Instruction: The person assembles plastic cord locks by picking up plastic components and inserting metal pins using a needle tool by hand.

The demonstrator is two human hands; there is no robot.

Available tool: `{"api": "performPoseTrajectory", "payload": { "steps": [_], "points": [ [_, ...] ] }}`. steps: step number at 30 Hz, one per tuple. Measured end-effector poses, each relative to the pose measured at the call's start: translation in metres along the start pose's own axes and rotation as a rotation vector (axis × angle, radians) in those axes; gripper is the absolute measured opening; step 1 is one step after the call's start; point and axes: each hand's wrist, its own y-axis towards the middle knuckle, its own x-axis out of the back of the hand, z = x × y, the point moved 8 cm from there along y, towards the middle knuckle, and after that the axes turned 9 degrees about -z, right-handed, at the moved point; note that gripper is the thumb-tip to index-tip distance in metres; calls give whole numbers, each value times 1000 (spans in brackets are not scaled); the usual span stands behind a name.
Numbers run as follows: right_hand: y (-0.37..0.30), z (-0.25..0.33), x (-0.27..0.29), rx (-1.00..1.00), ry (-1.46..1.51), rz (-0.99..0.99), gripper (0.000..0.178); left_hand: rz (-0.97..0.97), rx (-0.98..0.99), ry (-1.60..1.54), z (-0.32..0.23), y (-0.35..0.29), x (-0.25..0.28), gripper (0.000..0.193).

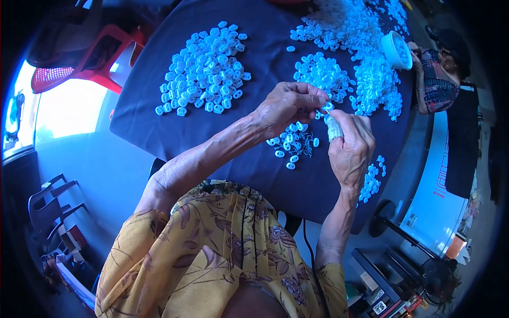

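Over the table, my left hand (286,108) pinches a small white oval plastic piece (328,106) between thumb and fingertips. My right hand (352,148) meets it from the right, its thumb and fingers closed together at the piece; anything small between them is too fine to make out. Pale ribbed cloth (334,128) wraps one of its fingers. Beneath the hands lie loose white two-holed ovals (290,144) mixed with thin dark pins (306,147). Just beyond is a heap of similar ovals (321,71), partly hidden by my left hand.
A large heap of ovals (204,69) covers the table's left; more white pieces (376,85) spread along the right and back. A white tub (396,50) tilts at the right, beside another person (440,79). A red chair (95,66) stands left of the dark tablecloth (233,159).
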Motion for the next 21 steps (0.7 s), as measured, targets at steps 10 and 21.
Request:
{"api": "performPoseTrajectory", "payload": {
  "steps": [10,21],
  "points": [
    [-6,-7,0,-31,-7,-9,34,1,31,3,5,3,2,14],
    [-8,-16,-4,-131,102,25,33,-1,34,24,9,4,2,13]
  ]
}}
